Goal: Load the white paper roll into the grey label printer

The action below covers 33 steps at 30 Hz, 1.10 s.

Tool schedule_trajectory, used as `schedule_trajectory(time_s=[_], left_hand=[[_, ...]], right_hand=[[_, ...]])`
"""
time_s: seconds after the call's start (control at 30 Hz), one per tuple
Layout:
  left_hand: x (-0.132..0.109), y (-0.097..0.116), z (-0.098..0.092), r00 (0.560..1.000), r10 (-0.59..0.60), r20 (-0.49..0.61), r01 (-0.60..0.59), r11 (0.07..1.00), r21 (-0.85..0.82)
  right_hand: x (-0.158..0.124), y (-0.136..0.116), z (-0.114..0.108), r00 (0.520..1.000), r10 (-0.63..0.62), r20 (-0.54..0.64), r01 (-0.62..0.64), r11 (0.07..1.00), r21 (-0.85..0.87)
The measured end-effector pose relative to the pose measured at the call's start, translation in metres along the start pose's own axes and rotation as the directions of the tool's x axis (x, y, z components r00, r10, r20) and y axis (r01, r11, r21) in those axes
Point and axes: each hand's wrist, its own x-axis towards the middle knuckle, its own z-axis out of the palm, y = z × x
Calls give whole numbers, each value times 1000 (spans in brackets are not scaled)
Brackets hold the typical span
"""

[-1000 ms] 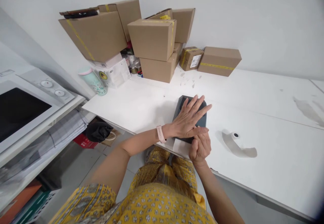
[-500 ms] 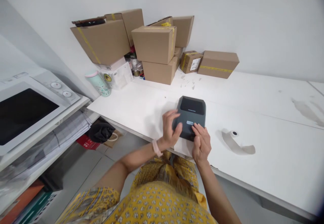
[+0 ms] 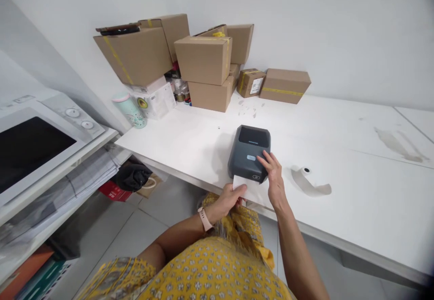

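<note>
A dark grey label printer (image 3: 247,152) stands near the front edge of the white table, its light button on top in plain sight. White paper (image 3: 250,187) sticks out of its front toward me. My left hand (image 3: 230,199) pinches this paper at the table edge, thumb on top and the other fingers mostly hidden below. Resting against the printer's right front side is my right hand (image 3: 274,175), its fingers stretched out and apart. To the right lies a small paper roll (image 3: 306,170) with a curled strip unwound from it.
Cardboard boxes (image 3: 203,60) are stacked at the back left, with smaller ones (image 3: 285,85) beside them against the wall. A mint tumbler (image 3: 132,112) stands at the table's left end. Further left, a microwave (image 3: 44,142) sits on a shelf.
My left hand has come down from above the printer's left side to the front and taken hold of the paper. My right hand has shifted to the printer's right side.
</note>
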Motion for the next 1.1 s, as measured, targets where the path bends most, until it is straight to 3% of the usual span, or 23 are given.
schedule_trajectory(time_s=[0.23, 0.4, 0.7, 0.9, 0.97, 1.03, 1.1], left_hand=[[-12, 1, 4, 998, 56, 18, -56, 998, 5], [-9, 3, 0, 999, 26, 39, -27, 999, 17], [-15, -26, -37, 981, -56, 185, 69, 995, -67], [-20, -8, -57, 984, 5, 177, 21, 989, -144], [-17, -2, -57, 993, 45, 111, -30, 991, -133], [-14, 1, -54, 993, 102, -58, -106, 992, -74], [-11, 5, -48, 949, 193, -250, -189, 981, 40]], right_hand=[[-5, 3, 2, 1000, -2, -26, 0, 998, -61], [1, 2, 4, 998, -37, -45, 31, 990, -136], [16, -3, 6, 972, -235, 2, 209, 861, -464], [30, -9, 10, 941, -334, -58, 244, 785, -570], [34, -7, 12, 945, -319, -69, 230, 800, -554], [34, -5, 15, 953, -290, -86, 203, 823, -530], [30, -3, 16, 963, -253, -95, 170, 839, -516]])
